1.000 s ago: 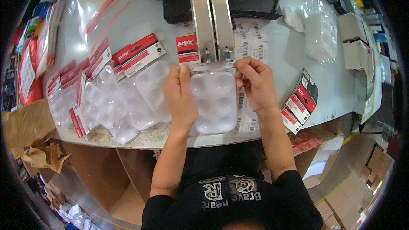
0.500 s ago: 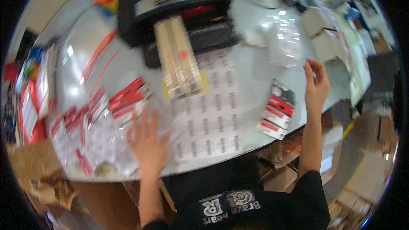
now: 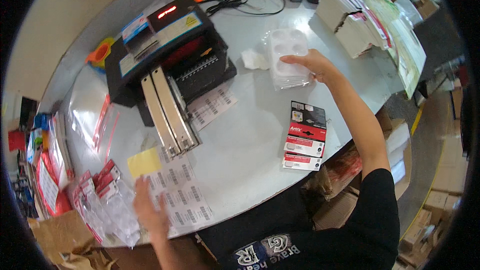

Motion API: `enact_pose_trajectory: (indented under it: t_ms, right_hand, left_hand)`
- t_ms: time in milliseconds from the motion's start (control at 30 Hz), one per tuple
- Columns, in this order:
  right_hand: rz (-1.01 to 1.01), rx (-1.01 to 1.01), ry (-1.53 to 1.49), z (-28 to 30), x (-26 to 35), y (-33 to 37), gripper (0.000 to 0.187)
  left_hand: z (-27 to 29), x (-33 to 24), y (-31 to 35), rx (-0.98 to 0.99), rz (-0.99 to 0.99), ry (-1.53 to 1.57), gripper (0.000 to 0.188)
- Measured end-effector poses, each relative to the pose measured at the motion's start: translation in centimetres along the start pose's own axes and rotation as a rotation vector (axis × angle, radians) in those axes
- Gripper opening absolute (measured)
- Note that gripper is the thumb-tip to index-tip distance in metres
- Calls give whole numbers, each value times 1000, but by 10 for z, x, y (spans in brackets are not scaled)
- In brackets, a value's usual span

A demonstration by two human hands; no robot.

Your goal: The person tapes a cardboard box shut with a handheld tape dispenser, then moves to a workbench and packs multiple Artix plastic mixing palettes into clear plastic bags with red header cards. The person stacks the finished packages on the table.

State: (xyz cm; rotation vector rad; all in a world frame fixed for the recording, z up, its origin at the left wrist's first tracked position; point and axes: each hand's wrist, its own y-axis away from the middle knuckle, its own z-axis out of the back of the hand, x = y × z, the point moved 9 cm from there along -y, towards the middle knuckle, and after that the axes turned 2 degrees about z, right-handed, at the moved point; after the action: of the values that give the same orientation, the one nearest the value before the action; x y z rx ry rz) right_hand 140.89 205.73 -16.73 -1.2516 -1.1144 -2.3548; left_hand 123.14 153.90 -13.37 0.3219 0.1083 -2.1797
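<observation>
At the back right of the table, my right hand [image 3: 316,66] grips a stack of white plastic paint palettes [image 3: 289,45] in clear wrap, thumb on top and fingers round its right side. My left hand [image 3: 150,210], blurred, hovers at the front left with thumb and fingers apart and nothing seen in it. It is over the edge of a barcode label sheet [image 3: 187,195], beside several clear-bagged palettes with red header cards [image 3: 117,202]. Black and red printed cards [image 3: 305,137] lie overlapped in front of my right forearm.
A black machine [image 3: 165,45] with a red display and two metal rails [image 3: 167,112] stands at the back left. A yellow paper [image 3: 143,162] lies by the labels. Crumpled white tissue [image 3: 254,60], cables [image 3: 230,2] and stacked cards [image 3: 345,17] are farther back. Cardboard boxes [image 3: 340,205] stand below the table.
My right hand has moved inward from the table's right side and taken hold of the palette stack. My left hand has drawn off the bagged palettes. The view has turned.
</observation>
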Motion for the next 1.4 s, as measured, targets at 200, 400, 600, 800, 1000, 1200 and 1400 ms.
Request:
enact_pose_trajectory:
  t_ms: [200, 400, 600, 800, 1000, 1200, 1400]
  right_hand:
    - [337, -114, -51, -4, 9, 24, 55]
    - [350, 160, -358, -65, 0, 173, 62]
    - [113, 481, 26, -213, -64, 224, 80]
    - [291, 324, 141, -208, -53, 231, 73]
    - [582, 371, 477, -223, -39, 252, 91]
    - [683, -337, 656, -80, -5, 219, 72]
    - [431, -91, 937, -55, -60, 142, 115]
  left_hand:
    - [-69, -33, 18, 68, 96, -116, 79]
    - [-61, -29, 10, -92, 51, -77, 78]
    - [-69, -58, -13, -126, 89, -17, 71]
    - [-23, -73, -6, -257, 57, 617, 58]
    - [-47, -100, 44, -4, 183, 856, 63]
    - [-23, -91, 35, -180, 268, 839, 51]
    - [-20, -98, 16, -134, 197, 699, 26]
